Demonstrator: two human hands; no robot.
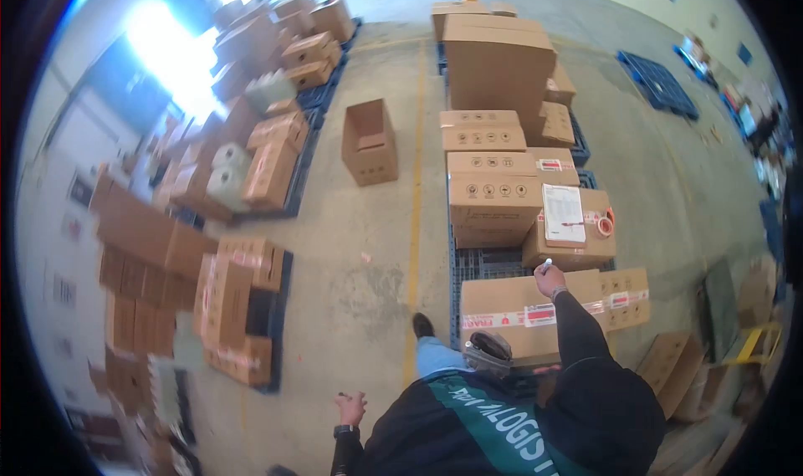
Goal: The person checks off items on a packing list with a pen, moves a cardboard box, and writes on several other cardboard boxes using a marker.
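Note:
My right hand (pixel 549 282) is closed around what looks like a marker (pixel 547 264) with a whitish end poking up. It is above the near edge of a carton (pixel 569 254) that carries a clipboard with printed sheets (pixel 565 215), a pen (pixel 573 224) and a roll of orange-red tape (pixel 606 222). A long carton (pixel 502 296) with "fragile" tape lies below my right forearm. Down at the left, my left hand (pixel 351 407) hangs over the floor with loosely bent fingers, apart and seemingly holding nothing.
Blue pallets (pixel 481 264) bear stacked cartons (pixel 493 204) on the right. More stacks (pixel 230 304) line the left. An open carton (pixel 370 154) stands on the floor between them, near a yellow line (pixel 414 250). Another blue pallet (pixel 658 83) lies far right.

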